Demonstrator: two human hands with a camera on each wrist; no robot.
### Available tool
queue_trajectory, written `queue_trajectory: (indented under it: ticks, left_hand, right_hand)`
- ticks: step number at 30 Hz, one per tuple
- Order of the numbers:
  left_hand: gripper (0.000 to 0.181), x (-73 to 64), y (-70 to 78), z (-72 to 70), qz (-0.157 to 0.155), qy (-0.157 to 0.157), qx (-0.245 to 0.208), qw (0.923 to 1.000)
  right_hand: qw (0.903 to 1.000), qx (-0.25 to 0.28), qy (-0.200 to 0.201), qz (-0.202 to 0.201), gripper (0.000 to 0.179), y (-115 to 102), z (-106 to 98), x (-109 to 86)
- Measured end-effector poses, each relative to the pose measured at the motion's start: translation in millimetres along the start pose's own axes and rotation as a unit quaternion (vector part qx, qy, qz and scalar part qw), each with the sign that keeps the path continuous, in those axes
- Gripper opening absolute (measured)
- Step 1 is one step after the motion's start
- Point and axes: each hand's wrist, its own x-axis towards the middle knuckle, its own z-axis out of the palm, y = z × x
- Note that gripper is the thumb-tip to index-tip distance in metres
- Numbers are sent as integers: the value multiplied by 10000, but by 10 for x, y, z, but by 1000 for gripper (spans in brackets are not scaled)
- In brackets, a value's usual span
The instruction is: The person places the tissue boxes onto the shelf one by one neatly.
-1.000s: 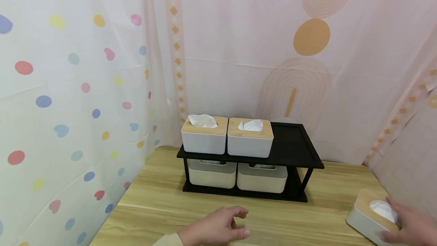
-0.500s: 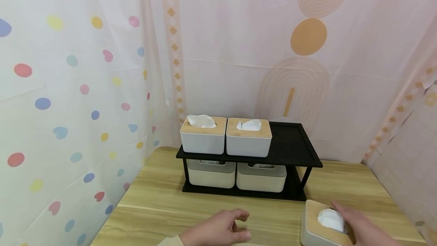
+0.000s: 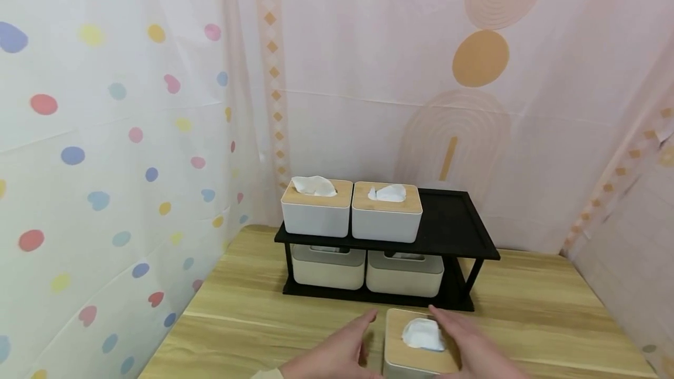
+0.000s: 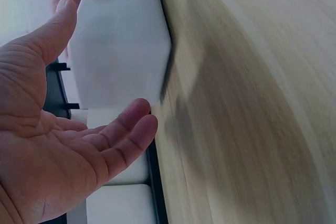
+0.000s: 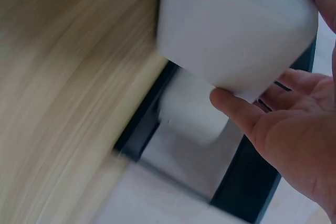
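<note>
A white tissue box with a bamboo-coloured lid (image 3: 397, 341) and a tuft of tissue showing is at the near middle of the table, in front of a black two-tier rack (image 3: 453, 221). My right hand (image 3: 471, 344) grips this box by its right side, thumb at the near end and fingers toward the far end. In the right wrist view, its fingertips (image 5: 223, 98) press the white wall of the box. On the opposite side, my left hand (image 3: 337, 350) faces the box with fingers spread and holds nothing. The left wrist view shows the palm (image 4: 52, 166) turned toward the box.
Two matching tissue boxes, left (image 3: 316, 218) and right (image 3: 387, 224), stand side by side on the rack's upper tier. Below them are two more, left (image 3: 327, 274) and right (image 3: 404, 278). Patterned curtains (image 3: 358, 75) hang behind the wooden table (image 3: 237, 285).
My right hand has brought the tissue box leftward from the table's right side to the near middle. My left hand has stayed nearly in place, its fingers now spread wider beside the box.
</note>
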Motion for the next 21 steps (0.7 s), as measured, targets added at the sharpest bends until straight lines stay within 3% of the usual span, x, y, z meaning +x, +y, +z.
queue_trajectory:
  ticks: [4, 7, 9, 12, 14, 19, 21]
  left_hand:
    - [108, -33, -59, -48, 108, 136, -6, 9998]
    - [107, -64, -118, -73, -95, 255, -202, 9994]
    - [108, -88, -156, -77, -296, 311, -406, 9983]
    - [107, -118, -212, -73, -368, 287, -810, 9956]
    - [105, -139, -241, -77, -380, 215, -1093, 9931]
    - [92, -177, -315, -98, -338, -86, -2088, 9773]
    - [89, -181, -337, -108, -307, -166, -2276, 9731]
  right_hand:
    - [9987, 478, -195, 51, 112, -175, 67, 170]
    - [9954, 880, -343, 161, 112, -236, 88, 219]
    - [9865, 1446, -605, 464, 113, -236, 88, 222]
    - [9582, 2522, -963, 946, 114, -170, 83, 199]
    - [9412, 2959, -1111, 1192, 112, -115, 88, 170]
    - [8969, 3986, -1332, 1378, 108, -2, 157, 91]
    - [8683, 4540, -1416, 1412, 108, 36, 187, 69]
